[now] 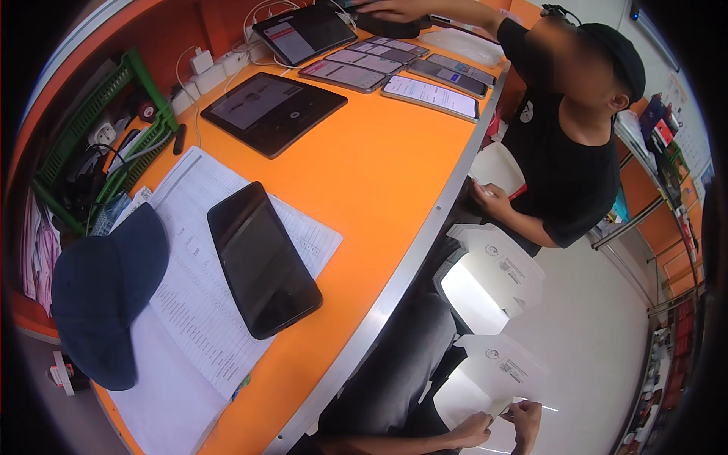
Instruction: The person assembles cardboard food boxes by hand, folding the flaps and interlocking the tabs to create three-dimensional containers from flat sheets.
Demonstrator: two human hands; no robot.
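Low in the head view, my left hand (472, 431) and my right hand (523, 422) are close together at the near edge of an unfolded white cardboard box (504, 371). The fingers of both are pinched on its edge. This box lies open over my lap, with a small dark print on its raised panel. Just beyond it sits a second open white box (493, 277) of the same kind. My dark-clothed leg (394, 371) is beside the boxes, under the table's metal edge. The box's underside is hidden.
On the orange table (379, 205) are a black phone (262, 258) on an open ledger (189, 303), a dark cap (110, 296), a tablet (273, 110), another propped tablet (303, 36) and several phones (431, 97). A green crate (83, 144) holds cables. A co-worker (569, 144) holds a white-and-red box (497, 171).
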